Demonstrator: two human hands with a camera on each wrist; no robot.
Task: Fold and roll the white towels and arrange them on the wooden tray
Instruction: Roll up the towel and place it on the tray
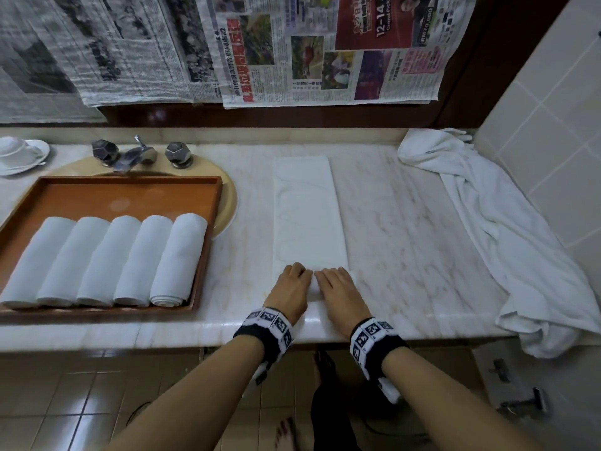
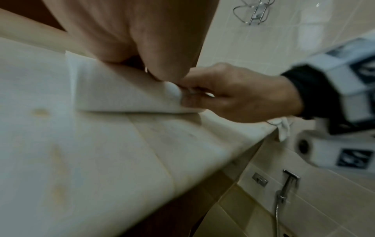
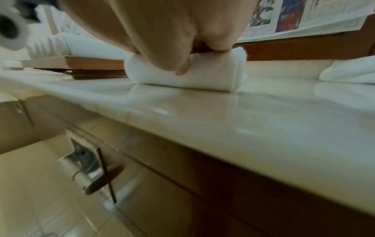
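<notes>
A white towel (image 1: 309, 209), folded into a long strip, lies on the marble counter and runs away from me. Its near end is rolled up into a short roll (image 3: 202, 77) (image 2: 121, 93). My left hand (image 1: 291, 284) and right hand (image 1: 338, 288) sit side by side on that roll, fingers curled over it. In the right wrist view the thumb of my right hand (image 3: 162, 32) tucks against the roll's front. The wooden tray (image 1: 130, 196) stands to the left with several rolled white towels (image 1: 107, 262) lined up along its near side.
A heap of unfolded white towels (image 1: 507, 242) drapes along the counter's right side and over its front edge. A tap (image 1: 133, 154) and sink lie behind the tray, and a cup with saucer (image 1: 16, 151) is at far left. Newspaper sheets (image 1: 292, 50) hang on the back wall.
</notes>
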